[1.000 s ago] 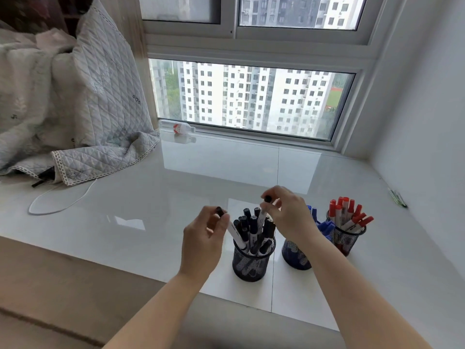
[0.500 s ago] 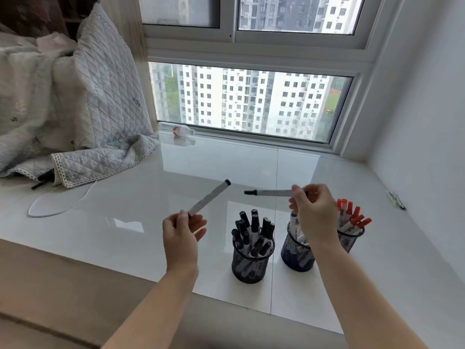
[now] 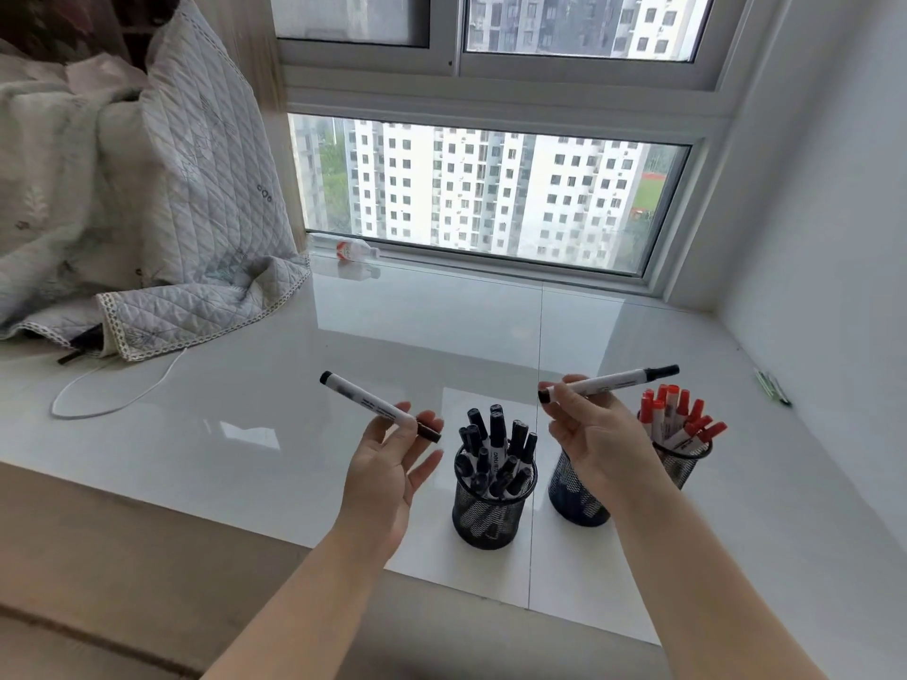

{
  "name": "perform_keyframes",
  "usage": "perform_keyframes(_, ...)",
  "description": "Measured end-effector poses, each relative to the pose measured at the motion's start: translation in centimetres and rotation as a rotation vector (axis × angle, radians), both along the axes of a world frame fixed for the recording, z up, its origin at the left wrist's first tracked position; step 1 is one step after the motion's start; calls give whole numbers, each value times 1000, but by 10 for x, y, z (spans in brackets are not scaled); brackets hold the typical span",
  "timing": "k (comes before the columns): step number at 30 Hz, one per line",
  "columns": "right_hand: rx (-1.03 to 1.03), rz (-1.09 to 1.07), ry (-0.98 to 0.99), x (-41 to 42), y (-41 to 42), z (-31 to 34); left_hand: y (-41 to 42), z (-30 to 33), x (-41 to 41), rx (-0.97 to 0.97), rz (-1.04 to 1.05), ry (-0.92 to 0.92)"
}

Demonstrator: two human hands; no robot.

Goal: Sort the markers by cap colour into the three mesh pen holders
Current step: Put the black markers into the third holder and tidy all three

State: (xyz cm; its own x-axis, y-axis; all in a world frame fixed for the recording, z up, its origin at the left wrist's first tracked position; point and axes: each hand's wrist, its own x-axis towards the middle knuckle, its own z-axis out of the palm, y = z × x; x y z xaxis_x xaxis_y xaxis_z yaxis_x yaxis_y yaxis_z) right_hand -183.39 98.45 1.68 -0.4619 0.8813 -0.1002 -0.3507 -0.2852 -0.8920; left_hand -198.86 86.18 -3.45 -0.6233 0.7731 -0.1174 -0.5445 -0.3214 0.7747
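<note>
Three black mesh holders stand in a row on the white sill. The left holder (image 3: pixel 493 517) is packed with several black-capped markers. My right hand (image 3: pixel 596 441) hides most of the middle holder (image 3: pixel 572 498). The right holder (image 3: pixel 684 463) carries several red-capped markers. My left hand (image 3: pixel 387 458), palm up, pinches a white marker with a black cap (image 3: pixel 365 400) lying nearly level above the sill. My right hand pinches a second black-capped marker (image 3: pixel 611 381), its cap pointing right over the red markers.
A quilted grey blanket (image 3: pixel 147 228) is heaped at the back left with a white cable (image 3: pixel 113 400) looping out from under it. A small plastic bottle (image 3: pixel 353 250) lies by the window frame. Two green pens (image 3: pixel 773 387) lie near the right wall.
Both hands pulled a black-capped marker each out of the left holder and lifted them. The markers have since turned: the left one now points up-left, the right one points right.
</note>
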Motion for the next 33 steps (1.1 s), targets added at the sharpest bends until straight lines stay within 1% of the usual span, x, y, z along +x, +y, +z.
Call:
perform_keyframes(3, 307, -38, -327, -1, -4, -6, -2, -2, -2, -80, 52, 234)
perform_keyframes(4, 375, -49, -405, -1, -5, -9, -2, -2, -2, -102, 75, 308)
perform_keyframes(7, 467, -36, -552, -2, -9, -17, -2, -4, -1, -136, 113, 440)
perform_keyframes(10, 549, -28, -682, 0, -11, -25, -3, -8, 0, -163, 128, 480)
perform_keyframes(14, 621, 21, -801, 4, -13, -37, -4, -13, -1, -230, 165, 541)
perform_keyframes(17, 636, 15, -843, 8, -14, -43, -4, -14, -3, -283, 177, 615)
perform_keyframes(21, 674, -65, -854, 9, -16, -46, -5, -14, -6, -334, 202, 719)
perform_keyframes(24, 705, -136, -823, 8, -17, -51, -3, -12, -9, -340, 203, 741)
perform_keyframes(28, 686, -191, -730, 8, -17, -55, 1, -10, -9, -352, 167, 792)
perform_keyframes(30, 727, -210, -730, 8, -15, -55, 4, -10, -7, -353, 152, 818)
perform_keyframes(33, 804, -177, -764, 9, -15, -58, 6, -11, -5, -326, 150, 824)
